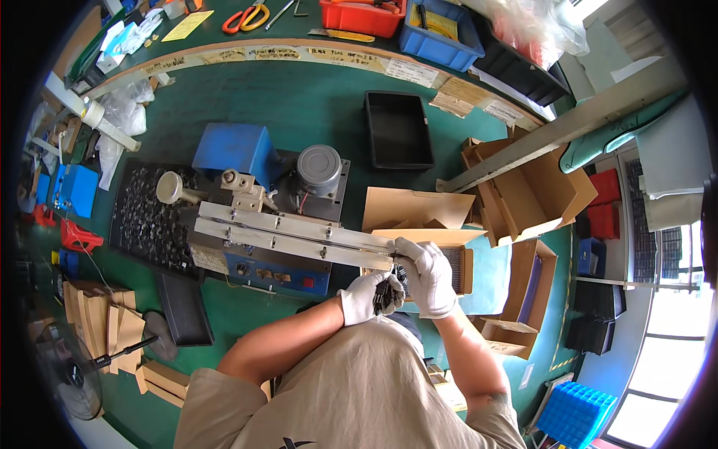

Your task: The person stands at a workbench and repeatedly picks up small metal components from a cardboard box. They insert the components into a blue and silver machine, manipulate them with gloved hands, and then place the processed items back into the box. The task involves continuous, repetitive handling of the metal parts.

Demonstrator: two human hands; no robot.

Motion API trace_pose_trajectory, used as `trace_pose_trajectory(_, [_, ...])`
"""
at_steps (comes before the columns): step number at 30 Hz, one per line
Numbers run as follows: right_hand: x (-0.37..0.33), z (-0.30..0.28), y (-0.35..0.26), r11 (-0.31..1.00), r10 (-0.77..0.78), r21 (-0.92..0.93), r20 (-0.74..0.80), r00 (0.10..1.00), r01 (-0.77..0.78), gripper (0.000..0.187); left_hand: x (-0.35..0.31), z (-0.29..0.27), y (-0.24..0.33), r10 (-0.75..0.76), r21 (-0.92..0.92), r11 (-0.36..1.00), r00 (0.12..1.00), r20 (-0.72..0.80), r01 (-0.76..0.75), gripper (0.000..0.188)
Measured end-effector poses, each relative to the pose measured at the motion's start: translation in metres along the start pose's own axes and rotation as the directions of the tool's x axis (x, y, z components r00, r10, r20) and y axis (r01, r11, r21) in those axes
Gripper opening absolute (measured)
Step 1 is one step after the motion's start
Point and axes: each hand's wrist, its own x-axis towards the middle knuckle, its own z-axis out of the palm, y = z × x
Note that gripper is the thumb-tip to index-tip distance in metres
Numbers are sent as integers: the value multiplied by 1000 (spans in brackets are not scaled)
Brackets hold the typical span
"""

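Observation:
My left hand [365,296], in a white glove, is closed around a bunch of small black parts [388,295]. It sits just below the right end of a long metal rail [293,233]. My right hand [428,277], also gloved in white, has its fingers pinched together at that rail end. Whatever lies between those fingertips is too small to make out. The rail runs out from a bench machine with a blue housing [233,156], a round grey canister [319,169] and a blue control panel [280,278].
Many small black pieces fill a dark tray [146,217] left of the machine. A black bin [399,159] lies behind the rail. Open cardboard boxes [523,194] stand at the right, beside a slanted metal post [553,123]. Scissors [246,19] and coloured bins [441,37] occupy the back shelf.

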Motion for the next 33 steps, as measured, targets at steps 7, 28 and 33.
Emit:
trace_pose_trajectory(7, [-21,0,-22,992,124,-9,-148,981,-126,41,2,-11,1,-6,27,1000,996,86,3,29])
trace_pose_trajectory(28, [-50,20,3,419,710,801,5,704,-428,21,11,3,5,-41,10,999,997,62,41,41])
trace_pose_trajectory(33, [-43,35,10,489,663,805,-94,743,-335,26,7,9,2,-12,-12,1000,999,44,12,39])
